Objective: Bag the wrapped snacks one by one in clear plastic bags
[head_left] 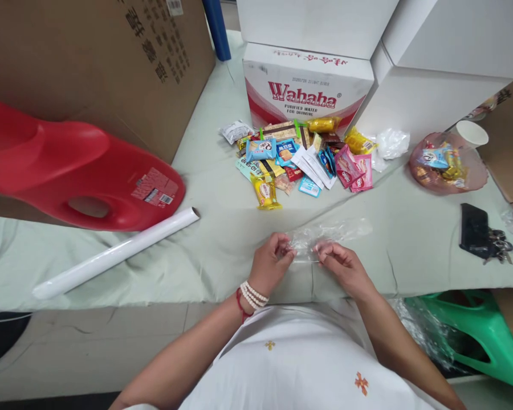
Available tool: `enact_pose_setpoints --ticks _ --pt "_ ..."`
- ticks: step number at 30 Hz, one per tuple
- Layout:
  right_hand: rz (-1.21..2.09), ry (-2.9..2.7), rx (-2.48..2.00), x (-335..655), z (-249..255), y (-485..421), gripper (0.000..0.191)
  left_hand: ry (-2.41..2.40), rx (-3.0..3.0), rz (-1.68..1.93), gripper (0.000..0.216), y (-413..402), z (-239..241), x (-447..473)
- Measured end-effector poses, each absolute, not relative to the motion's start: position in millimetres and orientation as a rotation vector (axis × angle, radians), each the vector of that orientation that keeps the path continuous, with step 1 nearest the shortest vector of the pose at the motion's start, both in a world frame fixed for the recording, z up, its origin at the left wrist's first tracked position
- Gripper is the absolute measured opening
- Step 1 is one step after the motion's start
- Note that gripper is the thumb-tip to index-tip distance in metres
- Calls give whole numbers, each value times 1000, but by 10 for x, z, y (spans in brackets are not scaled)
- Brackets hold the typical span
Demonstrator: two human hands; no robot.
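Between my hands, just above the front part of the table, stretches a clear plastic bag (pixel 342 230). My left hand (pixel 273 257) pinches its left side, the fingers closed on the film. The right side of the bag is gripped between thumb and fingers of my right hand (pixel 340 263). Beyond the bag lies a pile of small wrapped snacks (pixel 286 154), in yellow, blue, pink and white packets. A yellow snack packet (pixel 265 191) sits at the pile's near edge, and pink packets (pixel 353 168) lie on its right.
A white Wahaha water carton (pixel 308 85) stands behind the pile. On the left are a red jug (pixel 111 171), a large brown carton (pixel 111 62) and a white roll (pixel 119 253). To the right are a pink bowl (pixel 474 173) of snacks, a black wallet-like item (pixel 474 230) and keys (pixel 500 245).
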State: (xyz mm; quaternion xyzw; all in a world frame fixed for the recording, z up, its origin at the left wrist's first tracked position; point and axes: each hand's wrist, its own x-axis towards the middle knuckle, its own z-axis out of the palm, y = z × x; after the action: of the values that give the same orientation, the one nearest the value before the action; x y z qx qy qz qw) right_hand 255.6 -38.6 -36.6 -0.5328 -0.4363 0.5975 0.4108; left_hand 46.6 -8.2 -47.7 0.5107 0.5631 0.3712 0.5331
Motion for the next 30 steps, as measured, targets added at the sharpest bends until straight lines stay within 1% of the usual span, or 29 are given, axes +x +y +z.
enact_pose_setpoints --ticks 2,5,8,10,13,16,18,20,22,25,27,30 --pt "1515 -1013 -1280 2598 -372 -398 27 1286 1018 991 30 -10 -445 448" --pt "1563 -803 -1221 2690 -371 -397 25 1173 655 1153 38 88 -389 302" --pt "1603 -699 -1179 2789 -361 -379 23 1111 387 1171 43 119 -384 51" --pt "1640 -665 -1161 2845 -359 -360 22 1152 335 1155 43 83 -423 -137" --pt "1683 -628 -1162 2910 -366 -319 23 1358 502 1130 34 -27 -474 -387" --pt "1722 -655 -1165 2954 -356 -260 22 1640 1059 1034 28 -113 -396 -521" --pt "1746 -719 -1174 2964 -326 -211 20 1731 1471 972 32 -111 -267 -505" --pt "1759 -805 -1192 2954 -283 -160 20 1709 1715 894 39 -56 -138 -395" --pt "1761 -873 -1203 2932 -238 -116 22 1621 1784 738 40 26 -76 -212" --pt "1748 -919 -1181 2912 -189 -80 23 1458 1799 431 34 119 -155 101" --pt "1731 -923 -1163 2931 -177 -84 23 1351 1777 354 31 122 -268 268" --pt "1710 -891 -1138 2998 -197 -130 23 1225 1627 363 32 46 -394 432"
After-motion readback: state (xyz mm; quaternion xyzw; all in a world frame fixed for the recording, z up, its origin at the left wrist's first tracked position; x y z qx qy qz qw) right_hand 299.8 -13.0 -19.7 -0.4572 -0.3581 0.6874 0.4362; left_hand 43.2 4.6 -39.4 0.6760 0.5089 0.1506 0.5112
